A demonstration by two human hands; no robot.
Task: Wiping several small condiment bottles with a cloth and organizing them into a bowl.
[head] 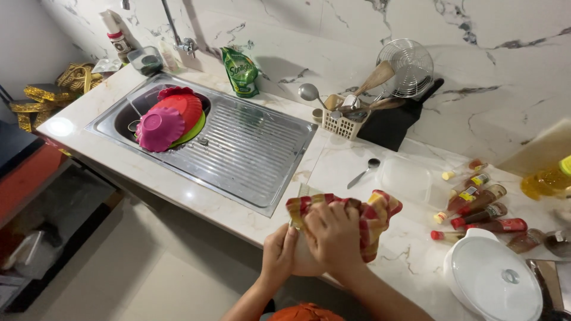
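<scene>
Red-and-yellow checked cloth (357,217), bunched at the near edge of the marble counter (351,163), is the thing in hand. The right hand (333,235) is curled over the cloth with its fingers dug into the folds; the left hand (279,252) is closed beneath it around what looks like a clear glass (300,205), of which only a pale rim shows at the left of the cloth. The two hands are pressed close together, touching.

To the far left, the steel sink (250,148) holds a stack of plastic plates (172,119), pink, red and green, in its basin. On the counter just beyond the cloth lie a spoon (364,172) and a clear lidded container (407,178); to the right, several sauce bottles (482,208) lie on their sides, and a white lidded pot (491,276) stands near right.

Judged from the grip, the step in hand is drying the glass with the cloth. The next move would call for turning the glass within the cloth while the left hand holds firmly, since wet glass slips easily.
</scene>
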